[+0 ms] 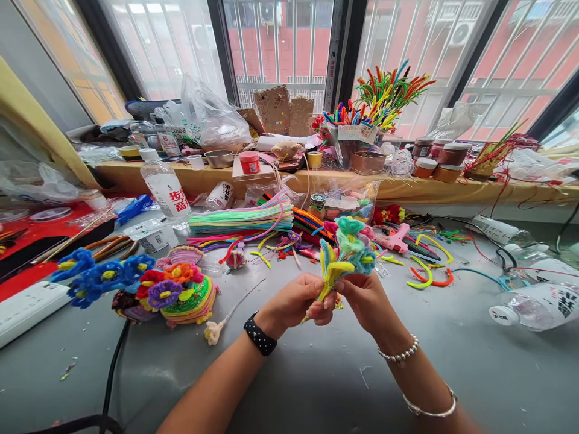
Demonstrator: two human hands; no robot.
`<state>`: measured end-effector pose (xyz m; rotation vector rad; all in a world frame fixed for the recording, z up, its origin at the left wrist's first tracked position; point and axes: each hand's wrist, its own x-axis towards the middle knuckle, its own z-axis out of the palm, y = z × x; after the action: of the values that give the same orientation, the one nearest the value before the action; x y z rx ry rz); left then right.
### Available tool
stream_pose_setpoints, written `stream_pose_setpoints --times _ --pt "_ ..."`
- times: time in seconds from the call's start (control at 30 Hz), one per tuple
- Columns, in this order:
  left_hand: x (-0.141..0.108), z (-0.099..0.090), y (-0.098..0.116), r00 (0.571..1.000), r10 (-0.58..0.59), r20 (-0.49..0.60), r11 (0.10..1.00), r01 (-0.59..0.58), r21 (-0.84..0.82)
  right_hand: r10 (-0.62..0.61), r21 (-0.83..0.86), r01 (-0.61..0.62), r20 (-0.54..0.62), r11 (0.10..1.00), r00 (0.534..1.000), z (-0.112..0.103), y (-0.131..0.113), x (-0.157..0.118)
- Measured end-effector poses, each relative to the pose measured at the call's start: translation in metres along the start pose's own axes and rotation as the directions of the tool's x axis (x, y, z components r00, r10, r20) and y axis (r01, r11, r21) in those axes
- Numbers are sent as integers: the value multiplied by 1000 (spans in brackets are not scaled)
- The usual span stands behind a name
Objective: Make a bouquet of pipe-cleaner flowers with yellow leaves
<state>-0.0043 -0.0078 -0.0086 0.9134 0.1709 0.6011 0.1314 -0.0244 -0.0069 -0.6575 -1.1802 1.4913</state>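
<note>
A pipe cleaner flower bunch (350,244) in yellow, green, teal and pink stands upright between my hands over the middle of the table. My left hand (312,298) is closed around its yellow stem, thumb and fingers pressed together. From the other side, my right hand (359,292) pinches the bunch just below the blooms, its fingertips partly hidden. Left of my hands, a pale pipe cleaner flower (213,331) on a white stem lies on the grey table. Farther left sit blue pipe cleaner flowers (108,275) and a colourful flower-covered piece (190,301).
Behind my hands lie a bundle of pastel pipe cleaners (244,218) and a pink glue gun (394,239). Plastic bottles (538,306) lie at the right; another bottle (165,184) stands at the left. A power strip (31,307) and black cable (115,367) are at the left.
</note>
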Motion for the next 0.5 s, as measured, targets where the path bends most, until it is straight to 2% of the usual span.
stream_pose_setpoints --times 0.23,0.37,0.5 --pt "1 0 2 998 17 -59 999 -14 49 16 4 -16 15 1000 1000 1 -1 0" --pt "3 1 3 986 87 -145 993 -75 87 29 14 -28 -8 999 1000 -2 3 3" --pt "4 1 3 958 161 -238 984 -137 115 -32 -65 27 -75 998 997 -3 5 5"
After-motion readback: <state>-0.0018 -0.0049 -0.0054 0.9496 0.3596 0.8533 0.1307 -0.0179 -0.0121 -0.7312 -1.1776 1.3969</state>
